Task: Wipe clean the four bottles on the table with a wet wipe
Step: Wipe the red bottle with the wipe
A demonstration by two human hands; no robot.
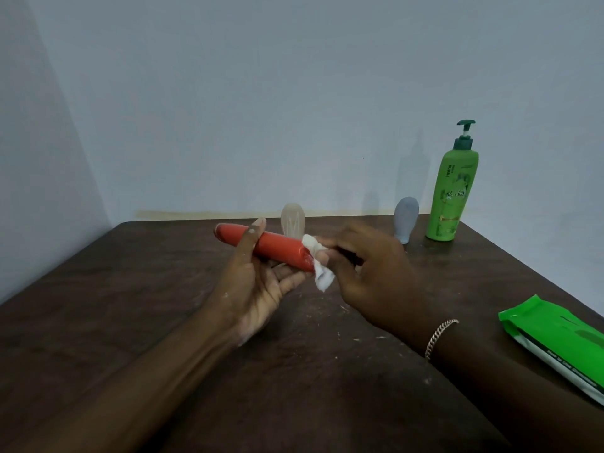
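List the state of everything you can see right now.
Red bottle: held sideways, off the table.
Left hand: grips red bottle.
Wipe: bunched against the red bottle's end.
Right hand: pinches wipe.
Clear bottle: standing, untouched.
Grey bottle: standing, untouched.
Green bottle: upright, untouched.
Wipe pack: lying flat on table.

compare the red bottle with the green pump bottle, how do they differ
The red bottle lies sideways in the air, held by the left hand; the green pump bottle stands upright on the table. The red bottle is a slim plain tube; the green pump bottle is broader, labelled, with a pump. Both look opaque.
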